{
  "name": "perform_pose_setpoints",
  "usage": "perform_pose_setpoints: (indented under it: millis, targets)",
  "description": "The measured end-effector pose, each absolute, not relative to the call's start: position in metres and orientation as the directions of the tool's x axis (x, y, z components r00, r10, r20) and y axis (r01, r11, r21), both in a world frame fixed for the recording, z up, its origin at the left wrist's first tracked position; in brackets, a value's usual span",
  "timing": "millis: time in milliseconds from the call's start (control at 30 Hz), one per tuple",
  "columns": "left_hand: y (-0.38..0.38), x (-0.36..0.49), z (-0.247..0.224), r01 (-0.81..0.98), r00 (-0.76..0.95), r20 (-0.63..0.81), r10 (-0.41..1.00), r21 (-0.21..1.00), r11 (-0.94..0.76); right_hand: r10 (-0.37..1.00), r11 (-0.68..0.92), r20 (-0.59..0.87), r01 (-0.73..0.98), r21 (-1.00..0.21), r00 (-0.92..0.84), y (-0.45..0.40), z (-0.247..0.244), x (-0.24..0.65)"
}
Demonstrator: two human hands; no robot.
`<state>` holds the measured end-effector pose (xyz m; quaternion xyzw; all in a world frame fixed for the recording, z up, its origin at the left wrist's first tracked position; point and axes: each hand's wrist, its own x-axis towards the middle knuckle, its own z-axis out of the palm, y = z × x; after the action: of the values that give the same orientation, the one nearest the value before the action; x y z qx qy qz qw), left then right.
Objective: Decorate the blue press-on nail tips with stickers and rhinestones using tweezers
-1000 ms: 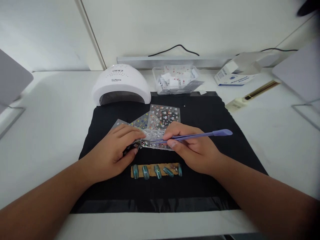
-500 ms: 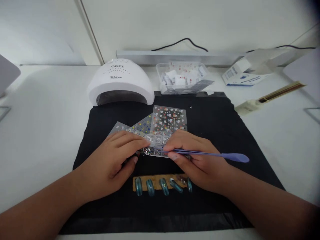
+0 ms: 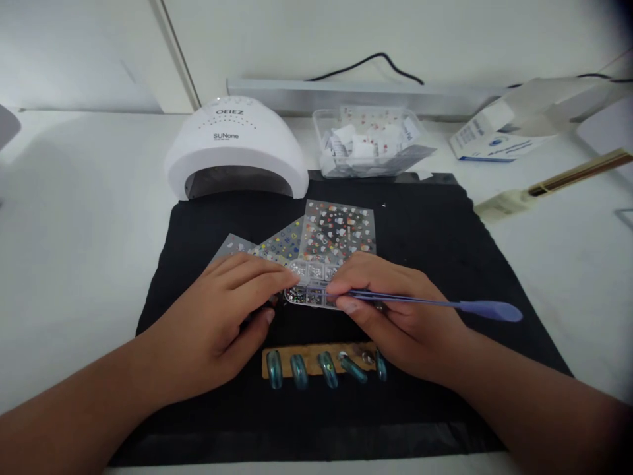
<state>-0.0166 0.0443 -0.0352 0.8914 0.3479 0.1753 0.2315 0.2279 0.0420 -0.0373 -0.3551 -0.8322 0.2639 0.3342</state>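
A clear compartment case of rhinestones lies on the black mat between my hands. My left hand is closed on its left end, fingertips at the corner and thumb below. My right hand pinches purple tweezers over the right part of the case. The tweezers point left across the compartments; whether their tips hold a stone is too small to tell. Closer to me, several glossy teal false nails sit along a tan strip. Its right end lies near my right hand.
Nail sticker sheets fan out behind the case. A white nail lamp stands back left on the mat's edge. Behind the mat are a clear tub of packets and an open white box. A reed diffuser bottle stands right.
The view has shifted slightly, so the lamp and tub appear higher. The tweezers' wide end reaches farther right. Both hands keep their holds near the case.
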Motion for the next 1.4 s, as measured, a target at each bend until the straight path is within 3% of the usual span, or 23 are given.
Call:
perform_pose_setpoints:
  millis: [300,1400]
  targets:
    - [0.0435,-0.0162,-0.0360,0.537,0.686,0.167,0.708,0.540,-0.648,0.803,0.559,0.315,0.455,-0.694,-0.506,0.0417,-0.0372,0.2295]
    - [0.0434,-0.0169,-0.0354,0.546,0.686,0.167,0.708,0.525,-0.653,0.770,0.602,0.350,0.428,-0.674,-0.533,0.0421,-0.0372,0.2267]
